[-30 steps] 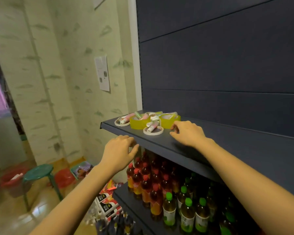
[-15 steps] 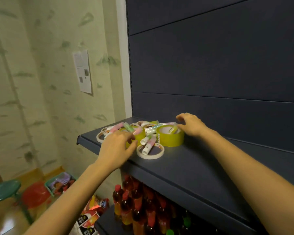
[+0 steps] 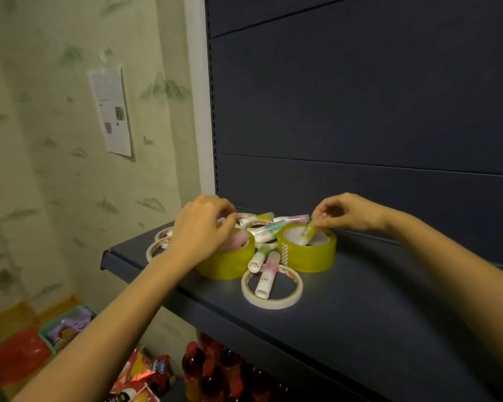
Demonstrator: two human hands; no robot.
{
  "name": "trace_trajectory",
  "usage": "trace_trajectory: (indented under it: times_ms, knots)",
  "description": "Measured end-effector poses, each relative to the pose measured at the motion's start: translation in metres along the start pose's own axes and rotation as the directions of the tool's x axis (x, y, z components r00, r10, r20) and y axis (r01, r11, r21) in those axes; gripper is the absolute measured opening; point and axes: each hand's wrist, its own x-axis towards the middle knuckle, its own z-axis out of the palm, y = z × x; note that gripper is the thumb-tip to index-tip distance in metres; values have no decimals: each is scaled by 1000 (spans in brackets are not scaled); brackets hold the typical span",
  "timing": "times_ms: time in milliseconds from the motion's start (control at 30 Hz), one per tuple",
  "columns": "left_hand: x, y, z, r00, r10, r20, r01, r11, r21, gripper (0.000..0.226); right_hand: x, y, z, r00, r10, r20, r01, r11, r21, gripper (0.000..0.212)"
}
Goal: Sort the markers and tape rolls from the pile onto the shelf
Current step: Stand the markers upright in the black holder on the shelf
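In the head view, the things to sort lie heaped at the left end of the shelf [image 3: 360, 300]. Our right hand [image 3: 353, 213] reaches in from the right, above the right yellow roll [image 3: 311, 259]. Its thumb and forefinger are pinched narrowly on the upper end of the yellow-green marker [image 3: 307, 235]. That marker stands tilted inside the roll's core, with its lower end down in the hole and its top leaning right and back toward the fingers. Its long axis therefore runs up out of the roll toward the right hand. We judge that a lift along that line would free it without dragging the roll.

Our left hand [image 3: 202, 232] arches over the left yellow roll [image 3: 227, 264], fingers curled down toward a pink marker [image 3: 240, 238] at its top. The hand hides the contact, so we cannot tell whether it grips anything.

Nearer to us, the pink-and-white marker [image 3: 267, 272] lies across the white tape ring [image 3: 273, 305], its long axis pointing toward us. A green marker [image 3: 259, 256] lies just beside it, between the two rolls. Both sit about midway between the hands. The bare stretch of shelf is on the right hand's side, and we judge the sorted pieces belong there.
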Motion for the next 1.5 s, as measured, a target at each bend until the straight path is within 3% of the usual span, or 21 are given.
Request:
trace_trajectory:
  times_ms: [100, 233, 367, 500, 633, 733, 933, 1267, 1500]
  knots:
    - [18, -26, 1, 990, -22, 141, 24, 1000, -16, 32, -5, -9, -3, 994, -19, -110, 23, 999, 39, 11]
    - [32, -52, 4, 924, 10, 382, 2, 1000, -31, 45, -7, -29, -2, 980, -11, -198, 18, 999, 31, 12]
    - [40, -67, 11, 844, 115, 524, -73, 992, -100, 37, -10, -45, 7, 963, 37, -267, -31, 999, 26, 12]
    - [50, -73, 6, 890, 238, 388, -133, 951, -278, 22, -19, -58, 19, 932, 83, -353, -88, 996, 3, 17]
    - [61, -63, -6, 933, 317, 172, -246, 909, -337, 19, -41, -69, 26, 860, 131, -493, -150, 989, 0, 19]
    - [71, -43, -15, 926, 374, 61, -331, 876, -350, 20, -68, -78, 25, 800, 162, -578, -210, 978, -16, 17]
    - [73, 34, -27, 881, 467, -78, -431, 722, -542, 23, -146, -88, 7, 673, 261, -692, -355, 935, 7, 14]
    - [17, 211, -28, 765, 641, -63, -479, 500, -722, 22, -330, -90, -28, 477, 356, -803, -546, 837, 46, 7]
    - [-49, 340, -35, 722, 692, -28, -444, 432, -785, 19, -461, -89, -48, 408, 403, -819, -669, 742, 32, 4]
